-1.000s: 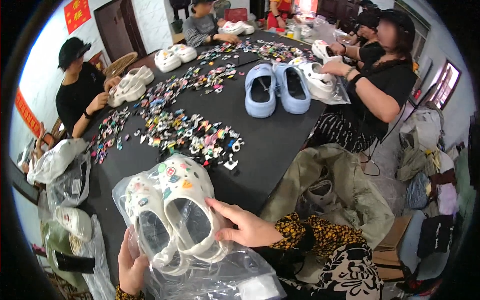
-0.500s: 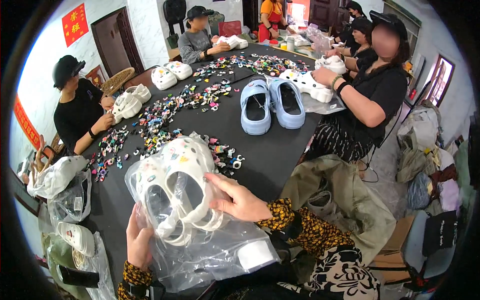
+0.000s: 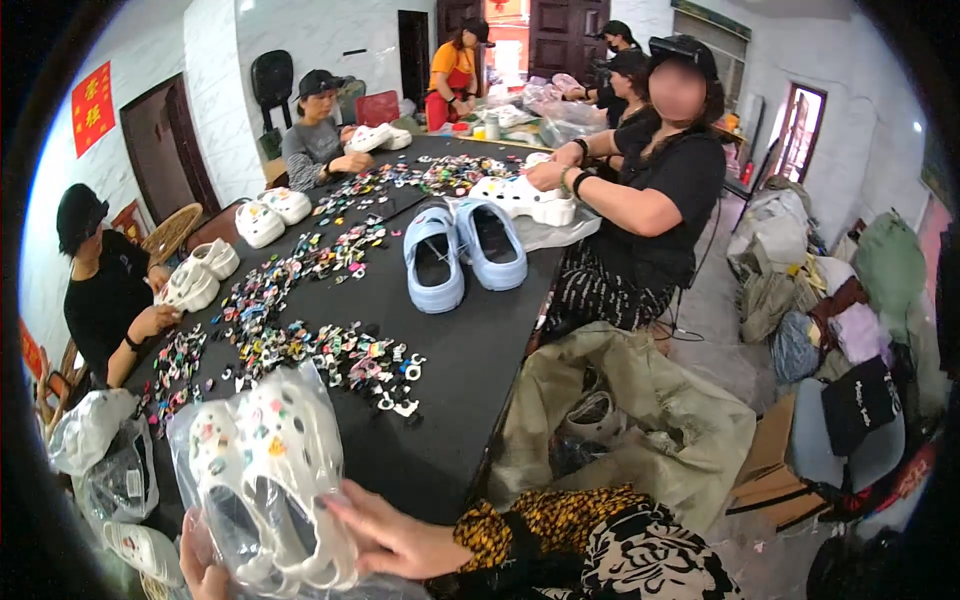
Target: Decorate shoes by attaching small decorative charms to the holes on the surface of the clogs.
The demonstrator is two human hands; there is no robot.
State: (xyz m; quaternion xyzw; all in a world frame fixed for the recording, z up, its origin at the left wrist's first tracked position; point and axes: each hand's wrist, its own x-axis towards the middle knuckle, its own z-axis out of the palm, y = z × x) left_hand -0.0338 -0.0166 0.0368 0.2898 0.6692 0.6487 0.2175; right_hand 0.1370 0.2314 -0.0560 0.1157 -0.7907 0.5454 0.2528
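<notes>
Holding a pair of white clogs [image 3: 265, 490] inside a clear plastic bag [image 3: 205, 450], you work at the near end of the black table [image 3: 470, 360]. Your right hand [image 3: 395, 540] lies flat against the right side of the pair, the fingers stretched out and together over the plastic. Your left hand [image 3: 200, 572] is under the bag at the lower edge of the view; only a part of it shows, and you cannot tell how its fingers are closed. The clogs carry small coloured charms on their tops and stand tilted, toes away from you.

Just beyond the bag, a heap of loose charms [image 3: 350, 360] spreads over the table. Further away a pair of light blue clogs [image 3: 465, 250] rests side by side. Other persons sit around the table with white clogs in their hands. A large beige bag [image 3: 640, 420] lies on the floor at your right.
</notes>
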